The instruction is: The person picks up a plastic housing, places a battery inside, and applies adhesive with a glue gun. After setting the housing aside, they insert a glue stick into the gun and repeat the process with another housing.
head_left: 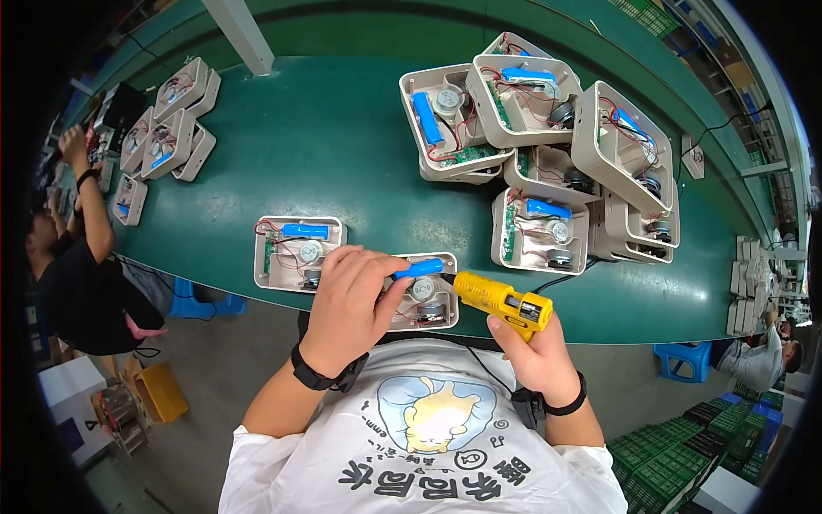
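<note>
My right hand grips a yellow hot glue gun, its nozzle pointing left at a blue cylindrical battery. Between the thumb and fingers of my left hand is that battery's left end. The battery is over a beige plastic housing, partly covered by my left hand, with a round silver part and a dark speaker inside. Just left of my hand sits another housing with its own blue battery and red wires. Whether the nozzle touches the battery, I cannot tell.
Similar housings are piled on the right of the green table; a smaller group lies far left. A person works at the left edge, another at far right. Blue stools and green crates stand below.
</note>
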